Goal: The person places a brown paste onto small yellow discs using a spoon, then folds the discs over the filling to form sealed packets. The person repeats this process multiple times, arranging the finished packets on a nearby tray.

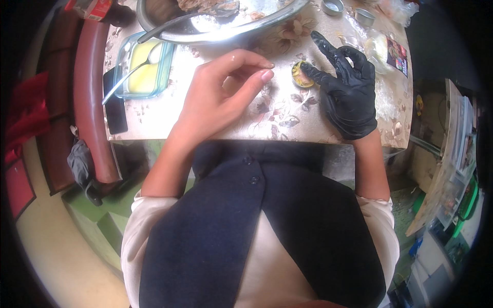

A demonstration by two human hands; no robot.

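My bare left hand (221, 90) hovers over the table with fingers curved. Its thumb and index tip are a little apart, and nothing shows between them. A black glove covers my right hand (350, 92). The index finger stretches forward, and the thumb reaches into a small round tin (296, 82). Yellow and pinkish colour shows inside that tin. To the left, a rectangular glass dish (163, 77) contains a pale yellow substance, and a metal spoon (128, 76) rests across it.
A large metal bowl (226, 37) at the far side holds a brown mass and a dark-handled utensil (169, 30). Two small tins (333, 6) (364, 17) stand far right. Near them lie clear plastic and a dark packet (397, 57). A black phone (117, 115) lies at the left edge.
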